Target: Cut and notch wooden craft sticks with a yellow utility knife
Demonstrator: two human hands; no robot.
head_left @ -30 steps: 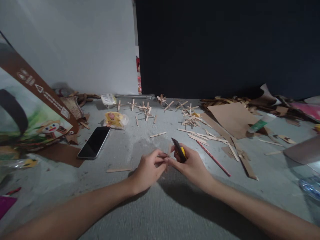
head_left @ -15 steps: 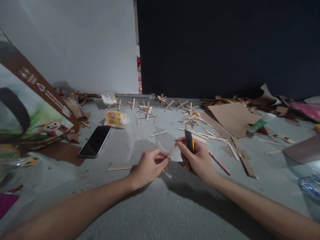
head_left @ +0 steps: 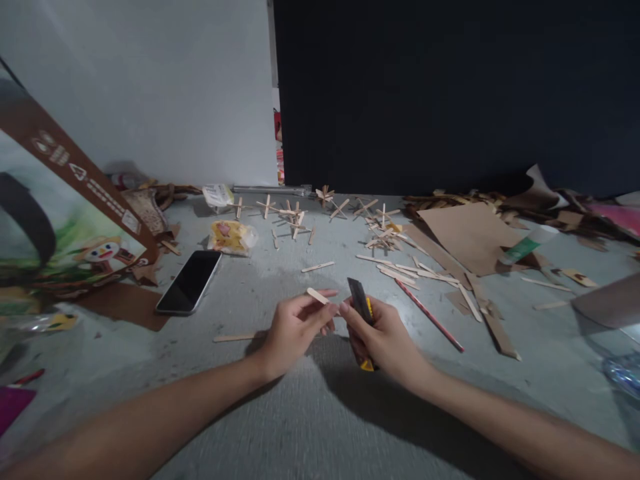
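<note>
My left hand pinches a short wooden craft stick between thumb and fingers, its far end pointing up and left. My right hand is closed around a yellow and black utility knife, the dark blade end pointing up and away, close to the stick. Both hands hover just above the grey floor, fingertips almost touching.
A black phone lies to the left beside a printed cardboard box. Loose sticks and stick crosses are scattered ahead, with a red pencil, cardboard sheets, a glue tube and a snack packet.
The stick in my left hand has turned from pointing up-right to pointing up-left. My right hand has tilted the knife and drawn back toward me, closer to the left hand.
</note>
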